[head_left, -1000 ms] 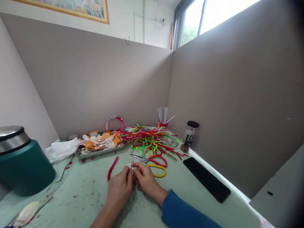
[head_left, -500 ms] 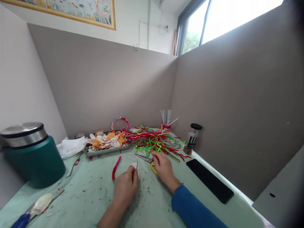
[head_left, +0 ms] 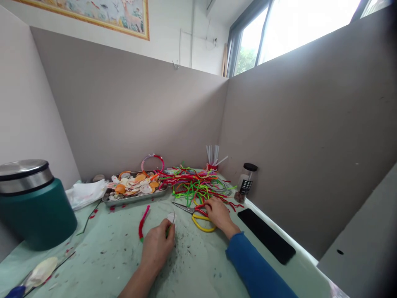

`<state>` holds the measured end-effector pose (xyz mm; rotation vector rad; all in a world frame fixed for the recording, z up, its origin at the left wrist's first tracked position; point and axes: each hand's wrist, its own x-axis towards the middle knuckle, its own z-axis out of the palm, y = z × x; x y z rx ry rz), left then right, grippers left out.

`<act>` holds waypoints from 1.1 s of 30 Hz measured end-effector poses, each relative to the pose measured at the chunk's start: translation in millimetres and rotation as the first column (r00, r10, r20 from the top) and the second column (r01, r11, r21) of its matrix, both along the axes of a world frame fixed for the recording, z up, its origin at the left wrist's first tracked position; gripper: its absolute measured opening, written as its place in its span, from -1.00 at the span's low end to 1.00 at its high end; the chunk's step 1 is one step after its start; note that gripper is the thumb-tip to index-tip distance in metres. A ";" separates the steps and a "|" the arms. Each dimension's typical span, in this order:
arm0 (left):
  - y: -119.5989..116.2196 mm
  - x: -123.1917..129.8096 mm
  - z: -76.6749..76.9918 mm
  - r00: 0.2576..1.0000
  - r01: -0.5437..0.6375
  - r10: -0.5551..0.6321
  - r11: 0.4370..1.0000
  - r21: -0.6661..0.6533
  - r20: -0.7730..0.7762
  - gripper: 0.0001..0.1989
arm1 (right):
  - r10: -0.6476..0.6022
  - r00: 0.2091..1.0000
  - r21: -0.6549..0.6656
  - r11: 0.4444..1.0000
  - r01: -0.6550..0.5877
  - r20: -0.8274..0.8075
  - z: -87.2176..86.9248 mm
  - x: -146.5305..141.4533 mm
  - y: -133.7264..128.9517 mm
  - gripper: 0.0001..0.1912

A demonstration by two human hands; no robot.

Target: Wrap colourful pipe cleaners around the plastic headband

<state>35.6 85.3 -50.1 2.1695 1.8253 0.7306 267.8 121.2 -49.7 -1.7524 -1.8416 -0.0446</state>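
My left hand is closed in a pinch on a small pale shell piece, from which a thin dark strand curves upward. Left of that hand lies a short red pipe cleaner with a green end. A pair of scissors lies on the table, its blades pointing left and its yellow-and-red handles to the right. My right hand has its fingertips bent over the upper handle loop, partly hiding it. Just behind that hand spreads a heap of coloured pipe cleaners.
A metal tray of shells stands at the back, with a beaded ring behind it. A green flask is at left, blue-handled tool in front. A jar and black phone-like slab lie right. Grey partitions surround the table.
My right hand has shifted right, and the scissors' handles now show more fully, lying flatter. My left hand keeps its pinch on the shell piece. The view has shifted slightly.
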 end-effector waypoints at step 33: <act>0.5 -1.0 1.3 0.999 0.032 -0.032 0.999 -0.025 -0.003 -0.80 | -0.294 0.949 -0.135 0.942 0.308 0.118 -6.7 27.6 -18.0 -0.70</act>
